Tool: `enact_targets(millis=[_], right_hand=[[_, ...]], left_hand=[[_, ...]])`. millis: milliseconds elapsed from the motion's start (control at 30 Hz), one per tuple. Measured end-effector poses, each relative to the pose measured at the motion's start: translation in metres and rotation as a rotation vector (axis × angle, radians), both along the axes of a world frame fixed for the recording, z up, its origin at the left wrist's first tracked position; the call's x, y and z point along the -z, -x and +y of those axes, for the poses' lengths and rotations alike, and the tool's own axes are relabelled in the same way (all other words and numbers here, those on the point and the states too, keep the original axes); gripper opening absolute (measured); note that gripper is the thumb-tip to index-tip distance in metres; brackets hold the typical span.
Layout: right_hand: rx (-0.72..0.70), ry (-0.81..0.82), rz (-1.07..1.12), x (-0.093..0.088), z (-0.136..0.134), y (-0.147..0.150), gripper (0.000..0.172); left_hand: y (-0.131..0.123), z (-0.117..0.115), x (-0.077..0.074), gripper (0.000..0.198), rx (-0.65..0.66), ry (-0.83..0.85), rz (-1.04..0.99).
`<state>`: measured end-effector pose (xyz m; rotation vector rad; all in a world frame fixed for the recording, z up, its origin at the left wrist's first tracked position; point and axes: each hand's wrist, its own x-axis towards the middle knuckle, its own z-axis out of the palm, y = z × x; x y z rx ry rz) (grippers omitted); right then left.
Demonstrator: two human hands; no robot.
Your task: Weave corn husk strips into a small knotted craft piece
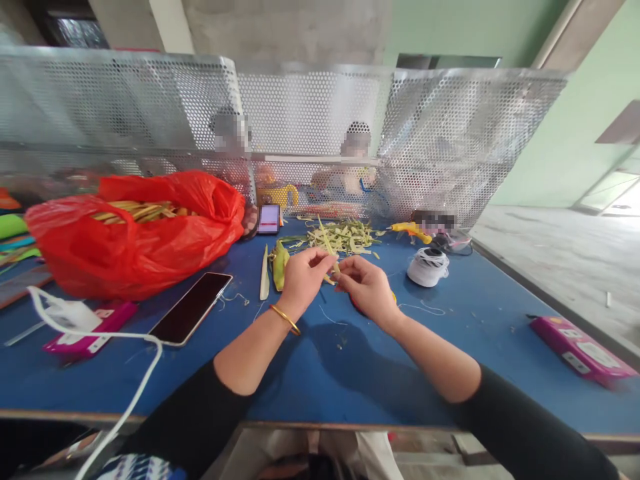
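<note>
Over the middle of the blue table, my left hand pinches a thin pale-green plant strip that sticks up past the fingertips. My right hand meets it from the other side, thumb and fingers closed on the lower end of the same strip. Just beyond the fingers lies a loose heap of green and yellow plant shavings. Left of my left hand are a green husk-like piece and a long pale strip. Something red, mostly hidden, shows beneath my right hand.
A red plastic bag full of yellowish strips stands at left, near a phone, a white cable and a magenta pack. At right are a white thread spool and another magenta pack. A perforated metal screen rises behind.
</note>
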<state>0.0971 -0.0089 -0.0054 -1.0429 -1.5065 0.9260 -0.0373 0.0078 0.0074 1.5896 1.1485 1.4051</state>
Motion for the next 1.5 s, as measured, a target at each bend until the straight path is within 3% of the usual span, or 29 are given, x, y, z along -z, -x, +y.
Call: enact_targets(millis=[167,433,667,900,1067,1333,1500], right_hand=[[0.078,-0.065,-0.096,0.009,-0.001,-0.005,0.022],[0.009,0.152,0.062,0.000,0.000,-0.020,0.030],[-0.069,0.285,0.206,0.003,0.001,-0.022,0.033],[0.050,0.248,0.149,0.007,0.000,-0.018,0.026],[-0.051,0.251,0.166,0.008,-0.002,-0.017,0.025],[-0.124,0.342,0.239,0.006,0.001,-0.022,0.030],[-0.131,0.309,0.233,0.008,0.003,-0.022,0.034]], left_hand=[[0.001,0.001,0.011,0.017,0.087,0.132,-0.071],[-0.005,-0.004,0.025,0.025,0.206,0.085,0.199],[-0.007,-0.007,0.021,0.025,0.391,0.281,-0.049],[-0.012,-0.008,0.026,0.035,0.327,0.344,-0.066],[-0.013,-0.007,0.031,0.037,0.326,0.280,-0.089],[-0.010,-0.008,0.027,0.029,0.407,0.434,-0.212],[-0.010,-0.008,0.027,0.025,0.418,0.388,-0.185]])
